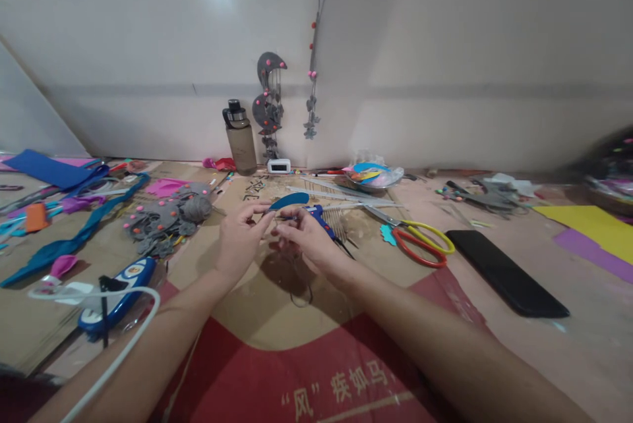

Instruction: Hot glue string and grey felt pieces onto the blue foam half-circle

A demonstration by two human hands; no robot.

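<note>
Both my hands meet over the middle of the cardboard-covered table. My left hand [241, 237] pinches a teal crescent-shaped foam piece [289, 201] by its left end. My right hand [305, 236] has its fingers closed right beside it, near the piece's lower edge; what it holds is too small to name. A blue glue gun [321, 219] lies just behind my right hand. A thin dark wire loop [301, 294] lies on the cardboard below my hands.
Scissors [420, 238] with red and yellow handles and a black phone [505, 271] lie to the right. Grey felt shapes [163, 222] and blue foam strips [74, 238] lie left. A water bottle [241, 136], a bowl of foam scraps [373, 176] and hanging grey decorations [270, 103] stand at the back.
</note>
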